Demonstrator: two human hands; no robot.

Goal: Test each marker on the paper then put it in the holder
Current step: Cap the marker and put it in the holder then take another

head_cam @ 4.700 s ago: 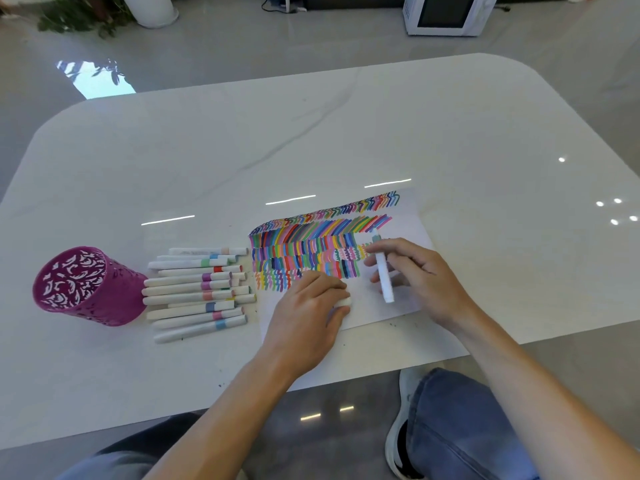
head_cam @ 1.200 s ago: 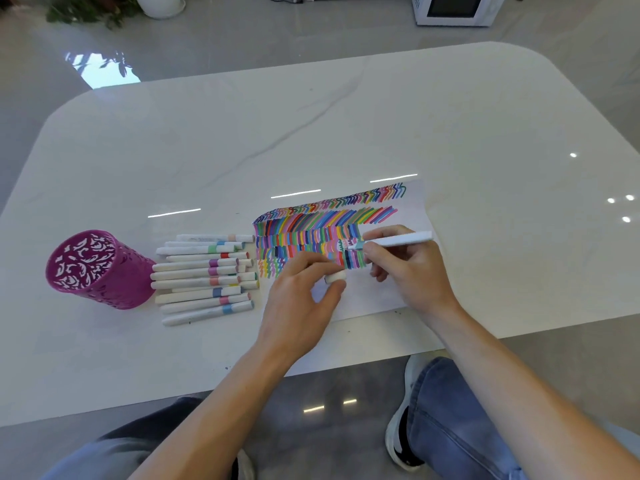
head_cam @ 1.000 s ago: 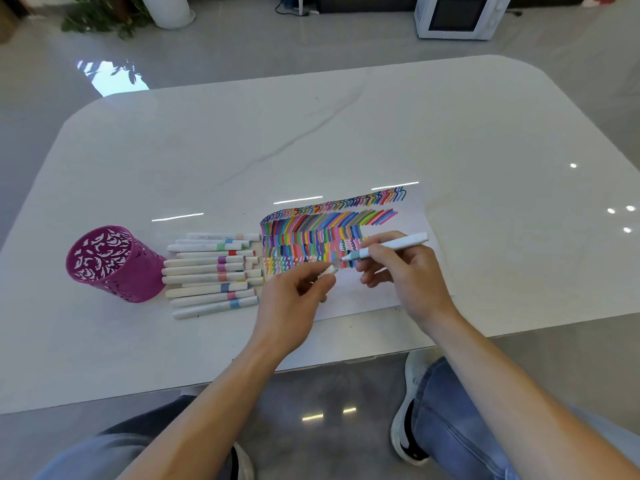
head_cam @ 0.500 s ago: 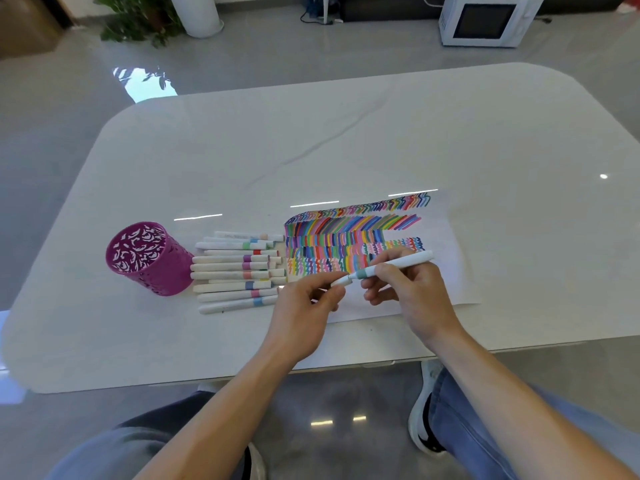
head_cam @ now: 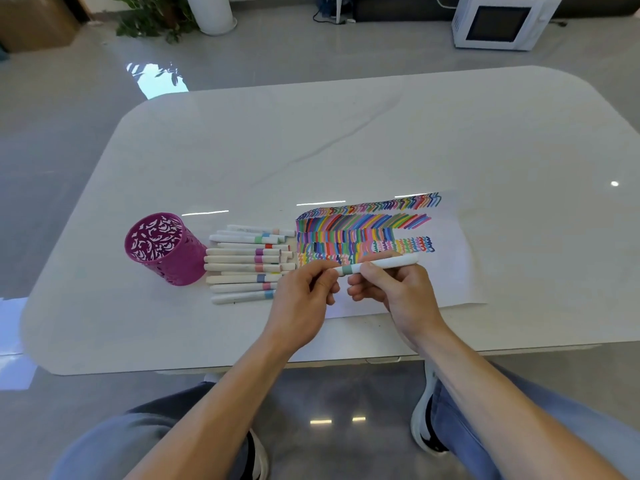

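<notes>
Both hands were on one marker (head_cam: 394, 262), held level just above the near part of the scribbled paper (head_cam: 453, 271). The right hand (head_cam: 401, 296) had thumb and fingers curled round the barrel, while the left hand (head_cam: 301, 299) pinched the banded left end. The purple holder (head_cam: 162, 251) stood on the table (head_cam: 346, 140) to the left, with a row of markers (head_cam: 242, 261) lying between it and the paper.
</notes>
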